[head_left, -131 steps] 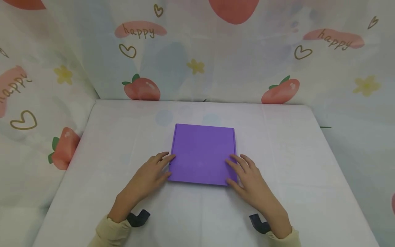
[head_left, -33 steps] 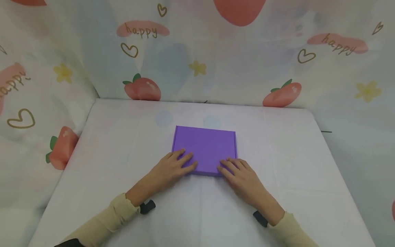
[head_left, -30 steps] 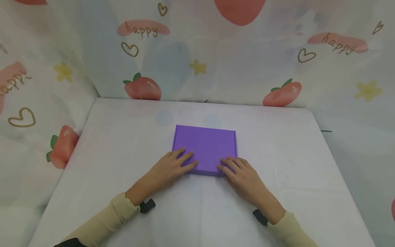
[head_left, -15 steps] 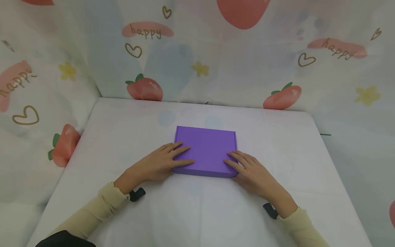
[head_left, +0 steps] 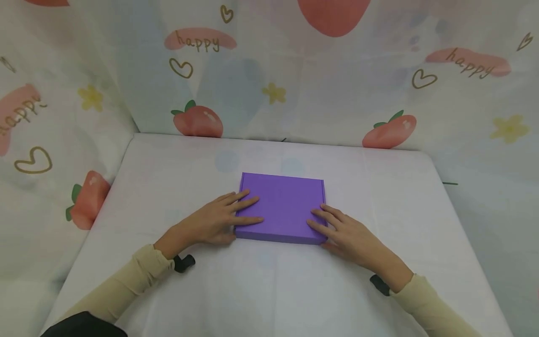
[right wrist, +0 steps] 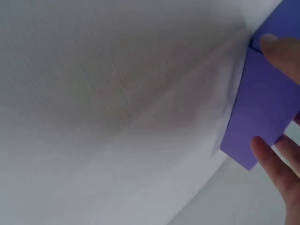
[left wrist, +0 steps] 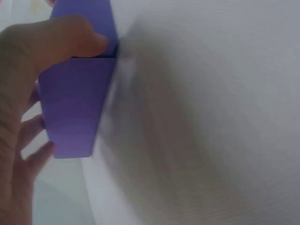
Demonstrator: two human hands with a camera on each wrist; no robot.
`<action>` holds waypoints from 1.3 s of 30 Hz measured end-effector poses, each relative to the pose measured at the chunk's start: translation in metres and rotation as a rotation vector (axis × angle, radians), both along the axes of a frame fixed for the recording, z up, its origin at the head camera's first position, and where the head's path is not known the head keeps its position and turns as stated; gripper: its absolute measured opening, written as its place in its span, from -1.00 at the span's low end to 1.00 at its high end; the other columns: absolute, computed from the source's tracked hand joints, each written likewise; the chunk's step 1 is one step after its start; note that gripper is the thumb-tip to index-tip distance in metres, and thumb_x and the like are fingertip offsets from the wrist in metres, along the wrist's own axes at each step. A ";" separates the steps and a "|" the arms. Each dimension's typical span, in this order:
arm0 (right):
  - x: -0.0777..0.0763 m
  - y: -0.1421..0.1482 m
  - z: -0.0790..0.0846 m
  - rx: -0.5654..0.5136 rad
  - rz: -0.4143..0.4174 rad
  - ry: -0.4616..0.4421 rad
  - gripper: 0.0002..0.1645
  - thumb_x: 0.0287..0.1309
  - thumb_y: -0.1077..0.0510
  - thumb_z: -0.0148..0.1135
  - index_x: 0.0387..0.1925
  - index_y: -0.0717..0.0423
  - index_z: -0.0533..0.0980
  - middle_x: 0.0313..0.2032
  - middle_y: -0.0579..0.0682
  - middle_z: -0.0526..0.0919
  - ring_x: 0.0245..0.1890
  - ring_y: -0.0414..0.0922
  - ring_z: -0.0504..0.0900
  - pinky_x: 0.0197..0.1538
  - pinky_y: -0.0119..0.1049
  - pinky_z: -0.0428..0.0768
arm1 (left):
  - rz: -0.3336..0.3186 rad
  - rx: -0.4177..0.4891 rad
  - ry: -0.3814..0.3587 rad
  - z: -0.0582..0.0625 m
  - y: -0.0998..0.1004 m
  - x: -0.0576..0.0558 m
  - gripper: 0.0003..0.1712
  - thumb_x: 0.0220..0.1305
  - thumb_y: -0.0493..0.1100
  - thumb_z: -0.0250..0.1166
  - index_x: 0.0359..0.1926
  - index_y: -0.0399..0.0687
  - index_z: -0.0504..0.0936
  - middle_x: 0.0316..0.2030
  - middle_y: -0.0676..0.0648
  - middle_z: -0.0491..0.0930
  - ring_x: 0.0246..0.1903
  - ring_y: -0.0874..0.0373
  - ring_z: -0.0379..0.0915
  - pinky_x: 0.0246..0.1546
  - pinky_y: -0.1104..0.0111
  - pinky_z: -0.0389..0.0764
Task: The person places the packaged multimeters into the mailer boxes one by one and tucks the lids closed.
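A flat purple cardboard box (head_left: pixel 282 203) lies closed on the white-covered table, its narrow front wall towards me. My left hand (head_left: pixel 210 221) grips its near left corner, fingers spread on the lid and thumb at the front. In the left wrist view the left thumb (left wrist: pixel 70 41) lies across the side, beside a seam at the corner. My right hand (head_left: pixel 351 236) holds the near right corner. Its fingers rest on the lid and right edge; the right thumb (right wrist: pixel 281 51) touches the box by the corner seam in the right wrist view.
White cloth covers the table (head_left: pixel 269 290). A printed curtain (head_left: pixel 320 84) with strawberries, hearts and flowers hangs behind it and along the left. A dark rounded thing (head_left: pixel 86 325) shows at the lower left, by the left sleeve (head_left: pixel 113 290).
Earliest, the lid reached closer to me with no front wall showing; now the front wall is visible. Both hands have since slid outward from the front edge to the two near corners.
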State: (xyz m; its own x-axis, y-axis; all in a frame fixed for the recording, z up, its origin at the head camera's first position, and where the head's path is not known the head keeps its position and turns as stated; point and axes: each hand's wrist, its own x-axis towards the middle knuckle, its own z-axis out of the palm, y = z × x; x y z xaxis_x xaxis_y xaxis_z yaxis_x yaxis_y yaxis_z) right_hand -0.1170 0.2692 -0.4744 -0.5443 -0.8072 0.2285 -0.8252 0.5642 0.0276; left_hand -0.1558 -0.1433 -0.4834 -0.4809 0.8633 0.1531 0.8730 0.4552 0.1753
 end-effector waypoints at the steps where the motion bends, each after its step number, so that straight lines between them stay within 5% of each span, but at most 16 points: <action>1: 0.001 0.000 0.000 -0.002 0.005 0.010 -0.09 -0.11 0.08 0.71 0.35 0.02 0.55 0.34 0.17 0.57 0.39 0.22 0.49 0.12 0.00 0.72 | -0.004 0.012 0.011 -0.002 0.000 0.000 -0.07 0.14 -0.12 0.43 0.53 0.48 0.35 0.62 -0.14 0.16 0.62 -0.23 0.03 0.54 -0.10 0.28; 6: 0.004 -0.002 -0.003 -0.022 -0.001 0.030 -0.12 -0.14 0.09 0.71 0.31 0.00 0.59 0.31 0.14 0.61 0.37 0.22 0.52 -0.12 -0.13 0.78 | -0.008 0.051 0.066 -0.007 0.000 0.003 -0.08 0.08 -0.07 0.50 0.49 0.45 0.43 0.59 -0.16 0.24 0.59 -0.23 0.12 0.50 -0.05 0.36; 11: 0.007 -0.003 -0.005 -0.038 -0.027 -0.002 -0.13 -0.11 0.12 0.70 0.32 0.01 0.58 0.34 0.13 0.59 0.41 0.22 0.48 0.04 -0.05 0.75 | 0.003 0.059 0.044 -0.009 0.001 0.005 -0.10 0.10 -0.13 0.47 0.48 0.42 0.44 0.59 -0.17 0.23 0.60 -0.24 0.11 0.50 -0.09 0.34; 15: 0.006 -0.001 -0.005 -0.082 -0.062 -0.090 -0.12 -0.06 0.14 0.67 0.36 -0.01 0.54 0.39 0.10 0.53 0.46 0.21 0.40 0.30 0.07 0.60 | 0.029 0.055 -0.094 -0.004 0.000 0.003 -0.12 0.18 -0.13 0.48 0.50 0.43 0.41 0.62 -0.10 0.18 0.64 -0.18 0.01 0.55 -0.09 0.25; 18: 0.003 0.002 -0.006 -0.174 -0.081 -0.187 -0.19 0.05 0.12 0.60 0.36 -0.05 0.53 0.42 0.05 0.50 0.49 0.17 0.35 0.53 -0.07 0.38 | 0.074 0.106 -0.256 -0.001 0.000 -0.004 -0.24 0.25 -0.01 0.52 0.45 0.36 0.49 0.61 0.01 0.21 0.66 -0.07 -0.03 0.59 -0.05 0.18; 22: -0.005 0.000 -0.008 -0.341 -0.108 -0.286 -0.45 0.26 0.18 0.40 0.29 0.00 0.57 0.37 0.04 0.53 0.45 0.12 0.35 0.61 -0.43 0.06 | 0.175 0.283 -0.349 -0.003 0.004 -0.014 -0.58 0.43 -0.02 0.37 0.26 0.18 0.66 0.49 0.04 0.41 0.58 0.02 0.14 0.57 0.02 0.22; 29: -0.029 -0.008 -0.014 -0.570 -0.264 -0.290 -0.65 0.39 0.34 0.18 0.15 0.16 0.62 0.25 0.15 0.59 0.35 0.15 0.43 0.46 -0.32 0.25 | 0.404 0.556 -0.185 -0.009 0.027 -0.029 -0.76 0.54 -0.25 0.17 0.05 0.00 0.73 0.22 -0.06 0.62 0.31 -0.03 0.42 0.37 0.06 0.42; 35: -0.049 -0.015 -0.015 -0.680 -0.465 -0.339 -0.62 0.57 0.25 -0.03 0.28 0.23 0.50 0.26 0.17 0.57 0.21 0.06 0.52 0.14 -0.43 0.47 | 0.636 0.606 -0.229 -0.012 0.045 -0.044 -0.71 0.55 -0.28 0.07 0.11 -0.09 0.66 0.18 -0.11 0.59 0.15 -0.04 0.48 0.17 0.11 0.52; 39: -0.061 -0.025 -0.015 -0.721 -0.571 -0.370 -0.57 0.63 0.17 -0.15 0.32 0.27 0.44 0.22 0.21 0.58 0.11 0.03 0.55 0.09 -0.26 0.52 | 0.766 0.610 -0.265 -0.017 0.055 -0.051 -0.64 0.55 -0.29 -0.08 0.14 -0.13 0.60 0.16 -0.19 0.56 0.13 -0.10 0.47 0.17 0.06 0.51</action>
